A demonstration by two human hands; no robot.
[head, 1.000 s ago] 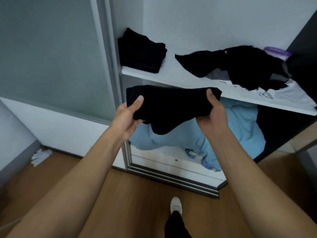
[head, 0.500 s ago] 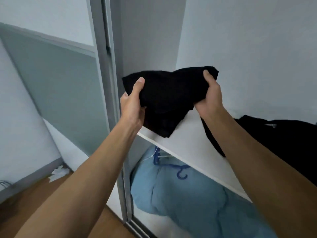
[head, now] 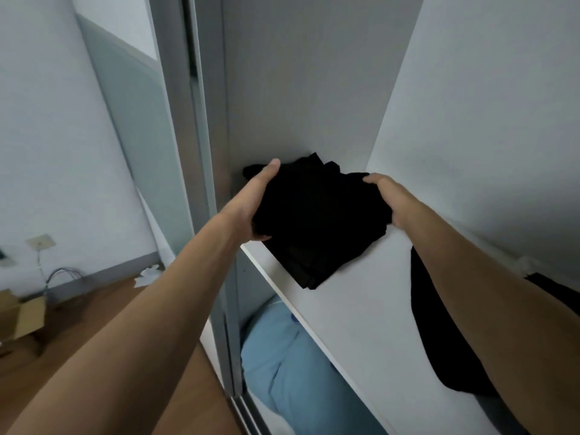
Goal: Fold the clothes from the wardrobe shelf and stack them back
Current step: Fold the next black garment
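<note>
The folded black garment point(head: 317, 215) sits at the far left end of the white wardrobe shelf point(head: 361, 312), pushed up against the grey side panel point(head: 298, 89) of the wardrobe and lying on a stack of black clothes point(head: 310, 268) whose lower corner pokes out toward the shelf's front edge. The left hand point(head: 254, 202) grips the garment's left edge, thumb laid along the top and fingers tucked underneath. The right hand point(head: 384, 196) holds the right edge, fingers curled over the cloth at its far corner. Both forearms reach in from below.

To the right of the stack, further along the shelf, a loose black garment point(head: 439, 334) lies unfolded, partly behind the right forearm. Below the shelf, a light blue bedding bundle point(head: 288, 372) fills the lower compartment. Left of the wardrobe's sliding-door frame point(head: 188, 152), a cardboard box point(head: 22, 315) and crumpled white paper point(head: 147, 274) lie on the wooden floor point(head: 78, 328).
</note>
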